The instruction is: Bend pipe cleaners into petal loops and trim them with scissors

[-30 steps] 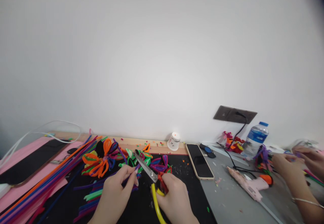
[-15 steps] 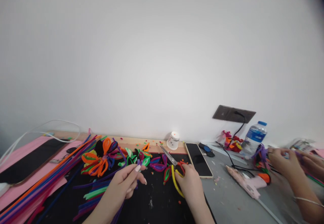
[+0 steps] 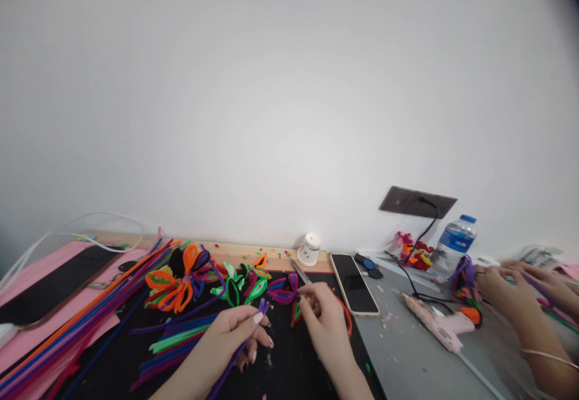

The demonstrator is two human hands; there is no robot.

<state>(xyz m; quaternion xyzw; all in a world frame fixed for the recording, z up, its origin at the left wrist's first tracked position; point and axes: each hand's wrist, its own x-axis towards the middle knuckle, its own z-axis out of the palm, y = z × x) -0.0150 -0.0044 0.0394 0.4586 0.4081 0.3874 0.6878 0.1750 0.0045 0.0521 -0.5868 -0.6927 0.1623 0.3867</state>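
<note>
My left hand (image 3: 242, 336) is closed in a pinch on purple pipe cleaners (image 3: 263, 307); their short ends rise past the thumb and the long stems trail down below the palm. My right hand (image 3: 323, 315) is curled with thumb and fingers close together, in front of the scissors (image 3: 301, 272). The blades show beyond the fingers and a red handle loop curves out at the right; whatever the fingers hold is hidden. A red and green looped petal (image 3: 295, 314) lies beside the fingertips, and a purple looped petal (image 3: 283, 290) behind it.
Orange flower (image 3: 178, 285), green petals (image 3: 233, 285) and loose stems (image 3: 181, 339) lie left on the black mat. A paper cup (image 3: 308, 249), phone (image 3: 354, 283), pink glue gun (image 3: 436, 321) and bottle (image 3: 453, 243) stand behind or right. A co-worker's hands (image 3: 511, 291) work at far right.
My right hand has come left and up over the scissors, whose yellow handle part no longer shows. My left hand has moved slightly right and down with the purple pipe cleaners.
</note>
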